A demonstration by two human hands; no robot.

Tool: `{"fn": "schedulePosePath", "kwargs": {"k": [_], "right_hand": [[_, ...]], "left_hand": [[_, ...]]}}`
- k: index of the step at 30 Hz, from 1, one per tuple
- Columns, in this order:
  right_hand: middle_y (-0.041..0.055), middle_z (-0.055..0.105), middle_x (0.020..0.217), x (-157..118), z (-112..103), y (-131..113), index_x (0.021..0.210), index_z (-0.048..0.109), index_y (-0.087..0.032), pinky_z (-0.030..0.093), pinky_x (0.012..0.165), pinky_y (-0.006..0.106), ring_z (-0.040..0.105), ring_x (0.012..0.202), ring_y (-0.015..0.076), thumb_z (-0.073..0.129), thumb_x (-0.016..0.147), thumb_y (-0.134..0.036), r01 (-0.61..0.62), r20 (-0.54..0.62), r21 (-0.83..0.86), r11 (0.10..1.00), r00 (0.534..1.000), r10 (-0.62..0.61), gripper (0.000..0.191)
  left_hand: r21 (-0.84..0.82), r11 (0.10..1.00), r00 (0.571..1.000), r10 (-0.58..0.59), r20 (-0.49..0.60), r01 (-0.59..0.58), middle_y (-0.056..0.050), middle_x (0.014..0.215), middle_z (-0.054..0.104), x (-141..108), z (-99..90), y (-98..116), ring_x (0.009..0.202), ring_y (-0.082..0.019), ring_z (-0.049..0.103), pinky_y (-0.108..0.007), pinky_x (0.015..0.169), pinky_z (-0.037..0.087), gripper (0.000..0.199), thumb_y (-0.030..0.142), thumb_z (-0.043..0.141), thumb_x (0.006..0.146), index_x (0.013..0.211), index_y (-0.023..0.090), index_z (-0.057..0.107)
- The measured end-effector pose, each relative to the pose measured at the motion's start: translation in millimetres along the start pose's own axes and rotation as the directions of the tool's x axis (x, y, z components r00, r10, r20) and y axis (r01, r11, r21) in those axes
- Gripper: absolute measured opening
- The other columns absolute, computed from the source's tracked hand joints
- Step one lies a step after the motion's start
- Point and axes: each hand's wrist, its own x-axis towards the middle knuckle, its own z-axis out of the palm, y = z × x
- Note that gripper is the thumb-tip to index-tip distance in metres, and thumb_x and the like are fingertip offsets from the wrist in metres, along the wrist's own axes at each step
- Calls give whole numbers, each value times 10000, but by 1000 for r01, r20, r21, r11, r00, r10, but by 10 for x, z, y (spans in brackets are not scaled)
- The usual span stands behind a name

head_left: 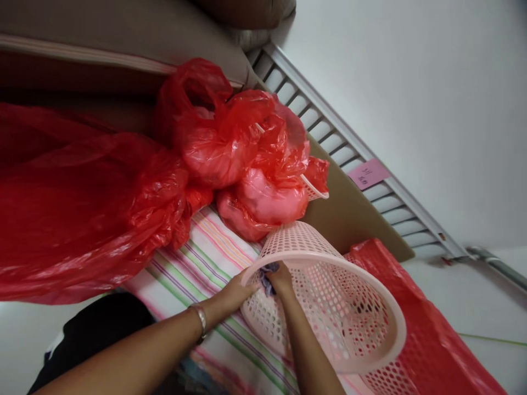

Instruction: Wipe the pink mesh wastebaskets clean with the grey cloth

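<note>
A pale pink perforated plastic basket (pixel 321 256) lies tilted on its side, its mouth facing me. My left hand (pixel 240 289), with a silver bangle at the wrist, is closed on the basket's left rim, its fingertips partly hidden. My right hand (pixel 283 278) reaches into the mouth, closed around a bunched greyish-purple cloth (pixel 268 278) against the inner wall near that rim. Beneath the basket is a striped white, pink and green sheet (pixel 222 247). Several red plastic bags (pixel 218 148) sit just beyond it, some with pink contents showing through.
A large red plastic bag (pixel 82 203) spreads across the left. More red plastic (pixel 436 318) lies at right beside another pink basket (pixel 389 378). Behind stand a brown board (pixel 358 203) and a white radiator (pixel 313 118) with a pink note (pixel 369 173).
</note>
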Motion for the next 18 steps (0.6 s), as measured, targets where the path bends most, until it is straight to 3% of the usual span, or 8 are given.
{"fn": "schedulePosePath", "kwargs": {"k": [4,7,10,13,16,18], "right_hand": [[60,666,1019,-541,16,-47,1027,610,-189,466,893,348,606,991,243,553,559,-133,98,-8,32,995,995,-98,475],[58,639,999,-926,17,-70,1043,590,-194,475,874,349,597,969,231,514,538,-124,203,14,51,978,979,-204,515],[63,625,986,-1076,10,-82,1049,579,-192,481,853,342,597,944,226,509,551,-131,215,13,56,975,976,-216,507],[79,632,1008,-937,22,-74,1063,575,-186,477,852,348,598,948,236,527,589,-177,165,-20,57,985,986,-164,476],[88,647,1023,-584,50,-54,1058,581,-181,466,865,356,595,960,246,541,641,-253,108,-74,39,993,992,-105,425],[85,663,993,-294,63,-42,1004,606,-177,464,855,352,601,943,248,526,663,-253,64,-97,17,998,993,-62,357]], "left_hand": [[35,999,997,22,-70,-20,-152,1207,633,20,-19,-90,1186,-311,532,-449,1068,348,683,465,752,629,1187,111,582],[73,997,992,11,-128,-1,-174,1193,636,-8,-2,-81,1163,-311,550,-446,1062,360,641,469,734,650,1151,93,595],[81,996,993,-32,-118,42,-175,1180,643,-39,29,-39,1138,-313,567,-465,1042,379,587,476,710,678,1119,100,613],[67,998,995,7,-97,-1,-141,1191,644,-33,41,-33,1163,-296,552,-453,1067,352,579,492,697,692,1137,131,614],[44,998,997,40,-62,-38,-123,1159,664,-12,37,-43,1137,-290,569,-436,1062,357,620,518,699,679,1158,135,607],[38,999,999,-1,-40,2,-117,1125,679,-14,38,-42,1088,-297,596,-448,1020,395,640,531,699,674,1168,136,603]]}}
